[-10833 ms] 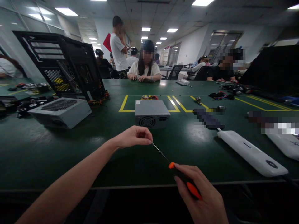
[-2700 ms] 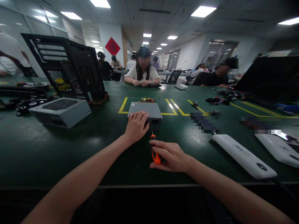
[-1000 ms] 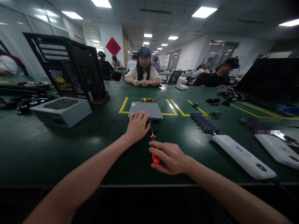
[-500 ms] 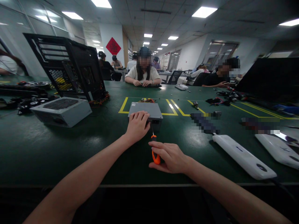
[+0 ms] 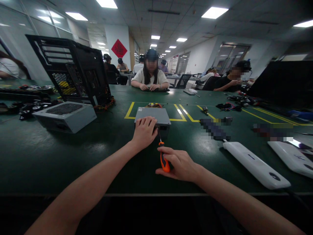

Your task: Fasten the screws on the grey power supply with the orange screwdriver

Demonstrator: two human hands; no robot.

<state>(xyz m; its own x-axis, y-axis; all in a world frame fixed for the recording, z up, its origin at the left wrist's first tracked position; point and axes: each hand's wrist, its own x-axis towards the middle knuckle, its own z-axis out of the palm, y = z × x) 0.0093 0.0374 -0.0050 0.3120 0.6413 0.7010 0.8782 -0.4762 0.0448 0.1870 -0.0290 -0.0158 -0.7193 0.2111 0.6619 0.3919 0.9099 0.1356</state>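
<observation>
A grey computer power supply (image 5: 154, 114) sits on the green table in front of me, its cables bunched behind it. My left hand (image 5: 144, 132) lies over its top and near front edge, gripping that corner with bent fingers. In my right hand (image 5: 177, 163) is an orange and black screwdriver (image 5: 164, 161), held by the handle between fingers and thumb. The shaft points away from me, and its tip meets the near face of the power supply close to my left fingertips. Whether the tip sits in a screw is too small to tell.
Left of me stand a second power supply (image 5: 66, 116) and an open black computer case (image 5: 70, 68). White power banks (image 5: 254, 163) lie at the right, near a dark monitor (image 5: 283, 81). Yellow tape (image 5: 183, 114) marks the table. Across it sits a person (image 5: 150, 75).
My right fingers have shifted on the screwdriver handle, which now leans slightly more to the right at its lower end. My left hand stays in place on the power supply.
</observation>
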